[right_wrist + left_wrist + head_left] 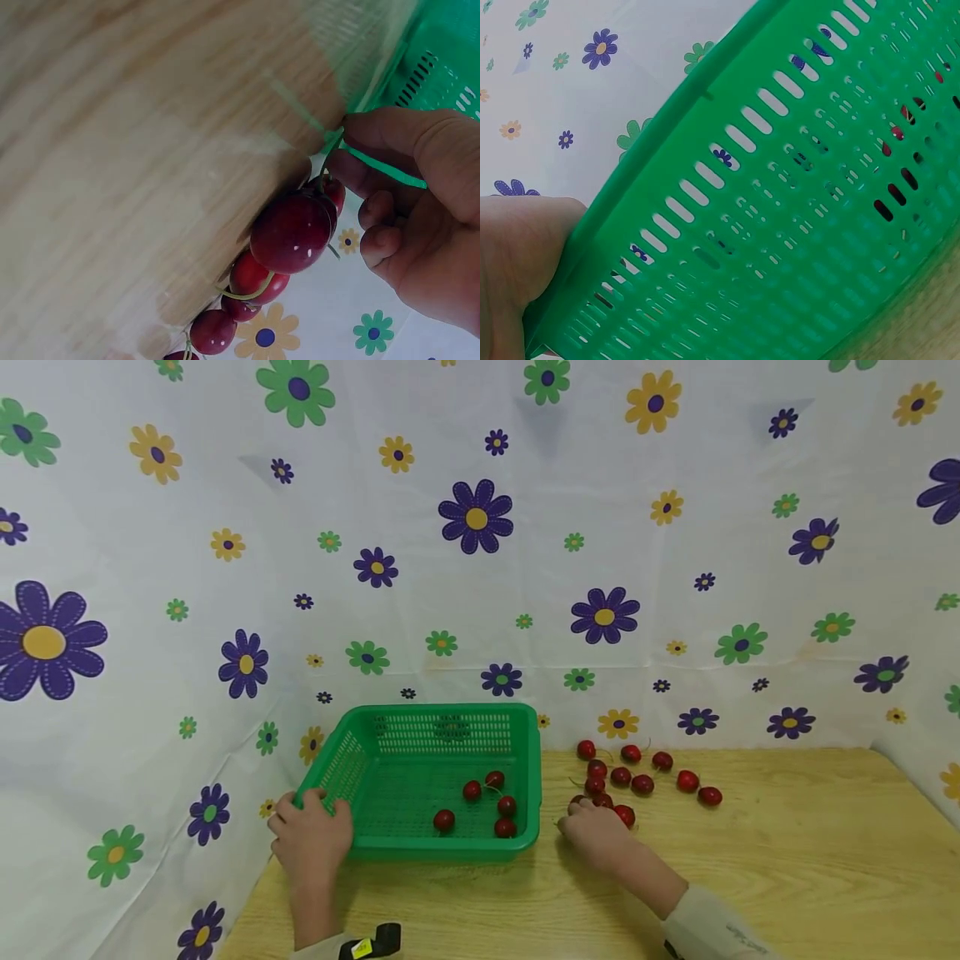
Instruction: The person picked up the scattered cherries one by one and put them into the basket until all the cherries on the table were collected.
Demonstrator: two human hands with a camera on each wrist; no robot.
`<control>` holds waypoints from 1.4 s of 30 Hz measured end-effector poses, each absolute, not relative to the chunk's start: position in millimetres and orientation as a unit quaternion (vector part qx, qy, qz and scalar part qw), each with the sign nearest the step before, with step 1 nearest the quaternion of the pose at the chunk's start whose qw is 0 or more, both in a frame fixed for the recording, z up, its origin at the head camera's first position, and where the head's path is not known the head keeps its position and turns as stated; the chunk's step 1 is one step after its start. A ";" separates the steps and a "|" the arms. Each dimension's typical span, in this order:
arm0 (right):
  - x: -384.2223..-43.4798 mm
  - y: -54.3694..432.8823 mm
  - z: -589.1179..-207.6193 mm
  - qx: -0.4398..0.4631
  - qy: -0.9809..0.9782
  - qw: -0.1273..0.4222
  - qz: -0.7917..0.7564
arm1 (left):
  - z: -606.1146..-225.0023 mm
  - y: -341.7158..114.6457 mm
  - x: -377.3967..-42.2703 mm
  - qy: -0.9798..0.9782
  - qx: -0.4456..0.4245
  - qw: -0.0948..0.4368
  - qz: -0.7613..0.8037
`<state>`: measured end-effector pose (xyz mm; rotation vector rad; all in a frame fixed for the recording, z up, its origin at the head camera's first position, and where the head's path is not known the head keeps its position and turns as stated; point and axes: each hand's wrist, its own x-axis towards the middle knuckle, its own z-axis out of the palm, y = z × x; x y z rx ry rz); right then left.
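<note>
In the head view, the rim of a green basket point(435, 852) is gripped at its left end by the curled fingers of the left hand point(311, 835); 5 cherries point(444, 820) are held inside, and loose cherries point(642, 784) are scattered on the table point(787, 860) to its right, where they are met by the right hand point(600, 837). In the left wrist view, the basket's slotted side is shown beside that grip. In the right wrist view, a cherry stem point(324, 171) near the basket is touched by bent, slightly parted fingertips; whether it is pinched cannot be told.
</note>
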<state>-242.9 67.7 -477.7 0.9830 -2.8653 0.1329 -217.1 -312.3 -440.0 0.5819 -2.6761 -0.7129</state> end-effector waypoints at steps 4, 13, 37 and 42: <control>-242.1 65.3 -479.0 0.315 -0.947 0.050 0.029 | -439.2 -311.3 -217.4 -0.935 0.202 0.158 -0.246; -239.4 66.4 -479.1 0.322 -0.944 0.075 0.017 | -438.5 -310.5 -217.1 -0.933 0.209 0.156 -0.249; -242.8 75.7 -461.5 0.323 -0.940 0.111 0.018 | -437.5 -308.5 -215.6 -0.932 0.201 0.167 -0.253; -244.8 78.4 -457.0 0.322 -0.940 0.111 0.026 | -438.0 -309.3 -216.3 -0.931 0.205 0.162 -0.253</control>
